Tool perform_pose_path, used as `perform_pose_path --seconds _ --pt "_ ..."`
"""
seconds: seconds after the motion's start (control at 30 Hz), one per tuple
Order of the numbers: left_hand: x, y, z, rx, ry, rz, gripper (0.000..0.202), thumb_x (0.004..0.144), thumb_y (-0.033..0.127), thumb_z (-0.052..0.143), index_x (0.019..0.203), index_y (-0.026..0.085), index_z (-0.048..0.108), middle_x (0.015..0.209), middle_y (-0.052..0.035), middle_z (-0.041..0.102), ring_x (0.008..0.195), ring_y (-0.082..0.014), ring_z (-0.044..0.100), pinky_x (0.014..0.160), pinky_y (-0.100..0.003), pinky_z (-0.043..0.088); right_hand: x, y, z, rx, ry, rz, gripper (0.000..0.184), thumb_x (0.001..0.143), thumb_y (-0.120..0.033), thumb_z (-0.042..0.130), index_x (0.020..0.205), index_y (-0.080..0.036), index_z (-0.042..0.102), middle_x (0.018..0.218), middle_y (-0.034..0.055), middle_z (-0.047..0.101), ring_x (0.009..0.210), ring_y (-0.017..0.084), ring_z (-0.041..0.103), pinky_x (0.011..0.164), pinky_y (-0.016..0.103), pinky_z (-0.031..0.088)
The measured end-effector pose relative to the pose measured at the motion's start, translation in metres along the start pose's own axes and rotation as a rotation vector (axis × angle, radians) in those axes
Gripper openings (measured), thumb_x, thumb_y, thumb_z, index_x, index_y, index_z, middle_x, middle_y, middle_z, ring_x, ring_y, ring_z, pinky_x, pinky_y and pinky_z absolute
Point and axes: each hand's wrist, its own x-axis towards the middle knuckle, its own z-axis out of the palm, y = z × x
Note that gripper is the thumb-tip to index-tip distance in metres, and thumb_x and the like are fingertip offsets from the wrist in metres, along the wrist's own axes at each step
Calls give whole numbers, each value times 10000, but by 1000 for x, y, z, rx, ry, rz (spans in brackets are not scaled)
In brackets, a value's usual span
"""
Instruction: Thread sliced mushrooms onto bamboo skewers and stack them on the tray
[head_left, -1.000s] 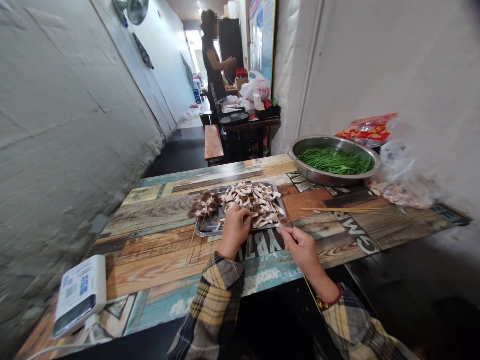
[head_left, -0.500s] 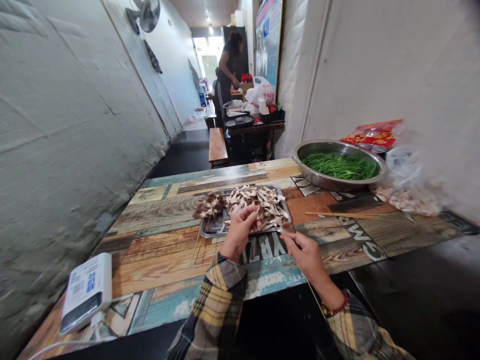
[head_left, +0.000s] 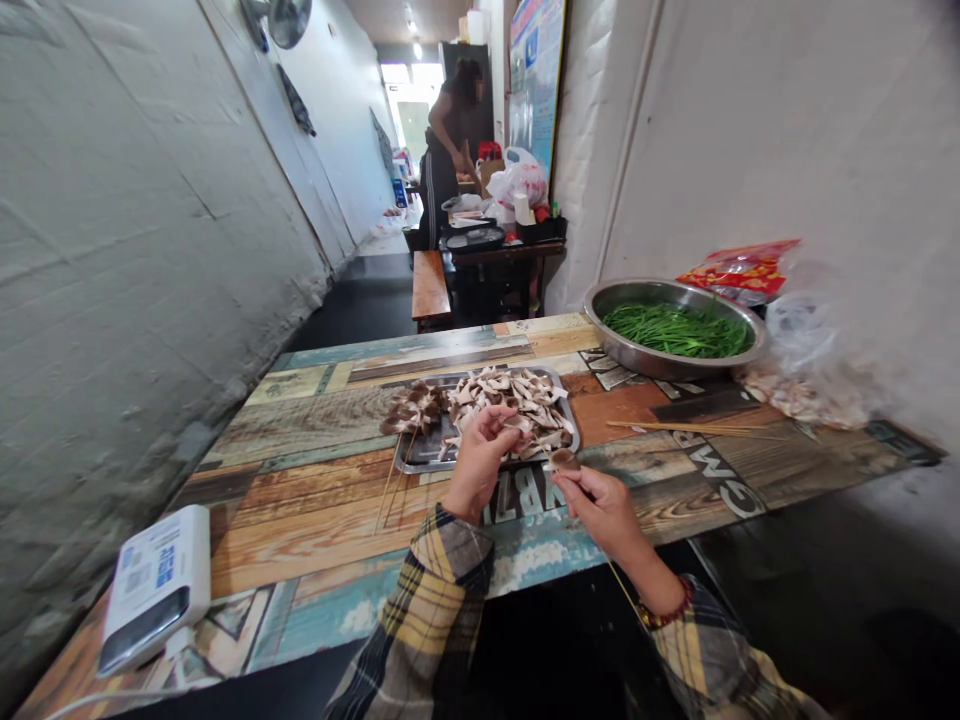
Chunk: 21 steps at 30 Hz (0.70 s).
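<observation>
Printed on the surface (head_left: pixel 300 500) just past my left hand (head_left: pixel 476 465) are big white letters, half hidden by my grip; I make out "B7". Further right on the same surface stand a white "G" and "M". The white device (head_left: pixel 150 590), the poster (head_left: pixel 534 70) and the red packet (head_left: pixel 739 268) carry print too small to read.

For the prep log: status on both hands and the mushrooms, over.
Left hand pinching a mushroom slice at the tray. Right hand shut on skewer, one piece on its tip. Nothing between the hands.
</observation>
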Motion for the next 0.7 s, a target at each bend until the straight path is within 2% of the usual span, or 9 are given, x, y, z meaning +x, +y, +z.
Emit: perform_pose_path --seconds 0.13,0.27,0.5,0.7 --pt "-1 0 3 -7 -53 -44 336 653 247 755 924 159 577 774 -12 660 651 -109 623 604 -219 481 1 1 1 1 -24 -25 289 893 -361 527 865 -157 729 464 -43 532 431 104 503 495 215 420" --pt "-5 4 6 -39 -75 -139 319 673 316 753 890 153 584 735 -14 657 674 -136 651 677 -275 520 3 2 1 -8 -10 -22 320 901 -365 505 907 -142 734 473 -36 537 426 104 503 484 212 414" --pt "-4 4 7 -20 -63 -113 376 643 257 770 976 156 626 681 10 643 632 -116 634 639 -238 500 4 0 0 -48 3 -22 332 905 -369 498 903 -149 746 480 -26 554 442 110 514 496 215 421" --pt "-4 2 8 -1 -84 -142 252 648 295 770 808 137 656 680 -26 673 604 -110 613 621 -237 494 4 0 0 -35 23 -34 337 905 -375 495 909 -149 744 479 -20 572 430 111 513 485 217 424"
